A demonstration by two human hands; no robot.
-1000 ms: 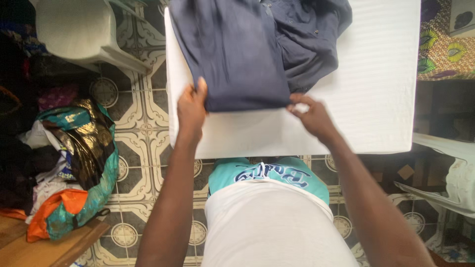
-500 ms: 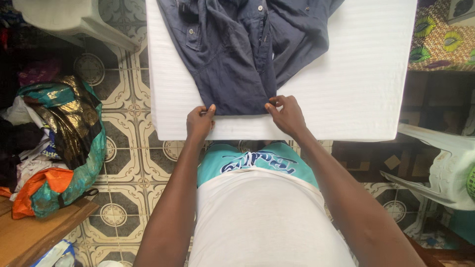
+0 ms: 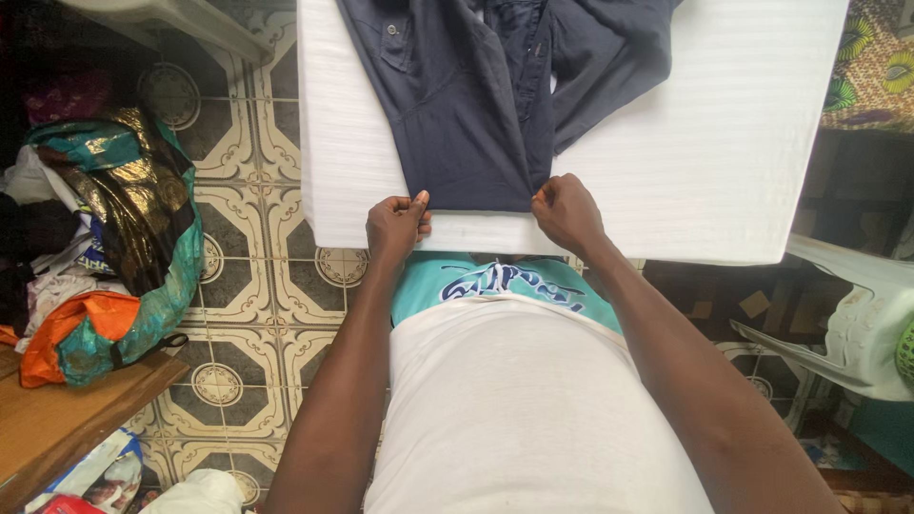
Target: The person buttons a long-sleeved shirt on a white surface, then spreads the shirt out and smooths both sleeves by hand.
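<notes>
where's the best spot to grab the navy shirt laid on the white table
Grip the navy shirt at its two near hem corners, coming from the table's near edge. It lies flat with the hem straight along that edge; the left hand and right hand already pinch there.

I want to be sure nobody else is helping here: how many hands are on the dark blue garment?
2. The left hand pinches the near left corner of the dark blue garment; the right hand pinches its near right corner. No other hands show.

Navy garment [image 3: 466, 124] now unfolded, nearer
</notes>
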